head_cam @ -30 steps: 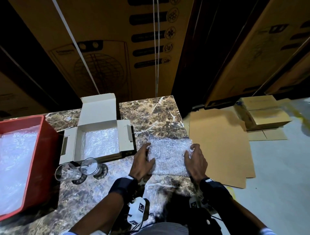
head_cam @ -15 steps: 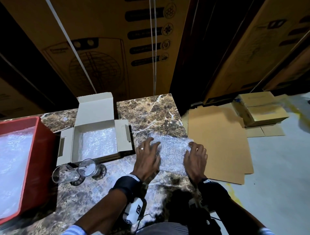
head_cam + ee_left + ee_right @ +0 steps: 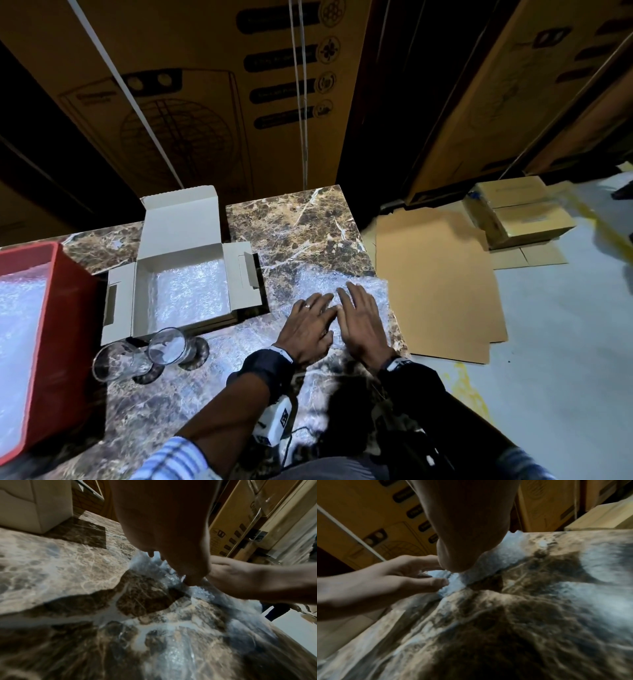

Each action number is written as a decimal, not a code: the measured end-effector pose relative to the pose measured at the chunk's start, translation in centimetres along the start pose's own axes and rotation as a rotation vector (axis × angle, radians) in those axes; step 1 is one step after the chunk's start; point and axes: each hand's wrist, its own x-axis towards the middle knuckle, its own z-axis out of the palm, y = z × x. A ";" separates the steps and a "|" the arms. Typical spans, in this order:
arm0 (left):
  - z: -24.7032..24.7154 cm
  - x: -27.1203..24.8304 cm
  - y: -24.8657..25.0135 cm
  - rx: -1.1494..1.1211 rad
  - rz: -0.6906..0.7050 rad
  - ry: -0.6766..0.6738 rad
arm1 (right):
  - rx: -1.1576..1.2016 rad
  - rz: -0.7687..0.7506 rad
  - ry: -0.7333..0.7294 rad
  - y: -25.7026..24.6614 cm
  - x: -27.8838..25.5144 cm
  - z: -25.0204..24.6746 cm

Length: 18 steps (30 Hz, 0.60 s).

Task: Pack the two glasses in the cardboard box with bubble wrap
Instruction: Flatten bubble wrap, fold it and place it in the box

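A brown veined marble tabletop (image 3: pixel 301 233) fills the lower left of the head view, with tall printed cardboard cartons (image 3: pixel 191 92) standing behind it and flattened brown cardboard sheets (image 3: pixel 435 284) on the pale floor to its right. At the table's left edge sits a red plastic bin (image 3: pixel 65 329) holding bubble wrap. Next to it, an open pale cardboard box (image 3: pixel 178 222), lid tipped back and side flaps spread, has a layer of bubble wrap lining its bottom. Just in front of the box stand two clear drinking glasses (image 3: pixel 169 346), side by side, unwrapped and outside the box. To the right of the box, a loose clear sheet of bubble wrap (image 3: pixel 368 291) lies flat on the marble near the table's right edge. Both hands rest on this sheet, palms down and close together. The left hand (image 3: pixel 308 325), wearing a ring, presses it with straight spread fingers, grasping nothing. The right hand (image 3: pixel 359 323) likewise lies flat on the sheet with fingers extended, grasping nothing.
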 end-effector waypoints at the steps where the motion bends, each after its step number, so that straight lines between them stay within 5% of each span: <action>1: 0.0 0.0 -0.2 -0.022 -0.016 -0.011 | -0.018 -0.012 -0.002 0.5 -0.2 0.2; 11: -0.4 0.3 -3.7 0.020 -0.139 -0.189 | -0.150 0.076 -0.006 2.7 -1.6 0.0; 18: -0.6 -0.2 -4.3 0.034 -0.171 -0.154 | -0.159 0.127 -0.062 3.5 -1.6 -1.1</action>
